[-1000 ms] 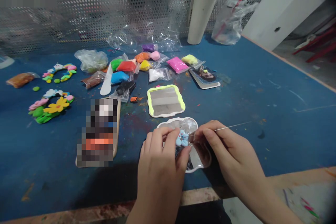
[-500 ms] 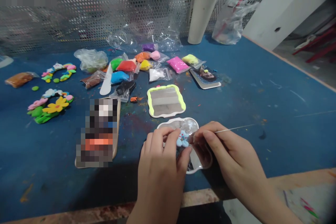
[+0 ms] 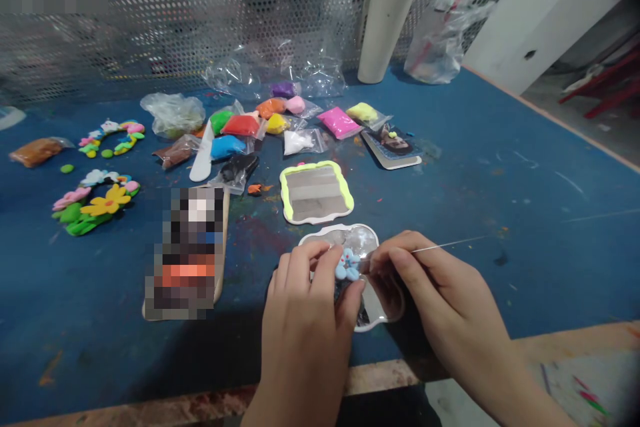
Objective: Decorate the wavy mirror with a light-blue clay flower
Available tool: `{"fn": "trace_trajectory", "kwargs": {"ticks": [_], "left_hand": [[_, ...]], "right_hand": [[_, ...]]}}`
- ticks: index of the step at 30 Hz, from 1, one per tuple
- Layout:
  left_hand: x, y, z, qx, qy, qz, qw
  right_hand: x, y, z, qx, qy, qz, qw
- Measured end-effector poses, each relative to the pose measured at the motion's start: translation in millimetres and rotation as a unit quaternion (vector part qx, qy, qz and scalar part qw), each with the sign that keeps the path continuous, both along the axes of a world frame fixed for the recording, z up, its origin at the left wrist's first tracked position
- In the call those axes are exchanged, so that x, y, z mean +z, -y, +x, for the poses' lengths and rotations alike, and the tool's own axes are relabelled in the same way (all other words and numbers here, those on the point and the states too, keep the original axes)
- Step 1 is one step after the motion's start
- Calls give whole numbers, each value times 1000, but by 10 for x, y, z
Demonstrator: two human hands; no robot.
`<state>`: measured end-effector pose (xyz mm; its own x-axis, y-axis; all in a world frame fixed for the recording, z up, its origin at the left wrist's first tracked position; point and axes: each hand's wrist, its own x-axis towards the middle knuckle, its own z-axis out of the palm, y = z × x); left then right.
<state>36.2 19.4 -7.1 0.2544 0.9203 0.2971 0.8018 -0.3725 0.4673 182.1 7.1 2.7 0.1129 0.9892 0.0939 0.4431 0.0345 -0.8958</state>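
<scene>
My left hand (image 3: 305, 300) is curled over a white-framed mirror (image 3: 395, 315), with its thumb and index finger around a light blue clay flower (image 3: 349, 264) that has small red dots on its petals. My right hand (image 3: 435, 280) pinches a thin, pale needle-like rod (image 3: 450, 243). One end of the rod reaches the flower's middle, while the other sticks out to the right past the knuckles. Just beyond lies a second mirror (image 3: 315, 191), its frame partly covered in neon yellow clay. My fingers hide part of the nearer mirror.
Bags of coloured clay (image 3: 243, 125) lie across the back, beside a white spatula (image 3: 201, 159). Two decorated clay rings (image 3: 97, 203) and a phone (image 3: 187, 253) lie to the left. A tumbler (image 3: 387, 27) and a plastic bag (image 3: 435, 53) stand at the back right.
The rod's tip has shifted slightly left, from beside the flower onto its middle. My left hand and the mirrors stay almost where they were.
</scene>
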Motion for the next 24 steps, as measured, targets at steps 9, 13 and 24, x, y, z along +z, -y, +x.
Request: {"fn": "trace_trajectory", "kwargs": {"ticks": [9,13,24], "left_hand": [[-10,4,-2,0,-1,6,1000],[-10,7,-2,-1,3,3,1000],[13,50,-176,59,58,51,995]], "right_hand": [[6,4,0,1,14,0,1000],[14,21,6,-22,6,15,1000],[49,88,86,-101,5,65,993]]}}
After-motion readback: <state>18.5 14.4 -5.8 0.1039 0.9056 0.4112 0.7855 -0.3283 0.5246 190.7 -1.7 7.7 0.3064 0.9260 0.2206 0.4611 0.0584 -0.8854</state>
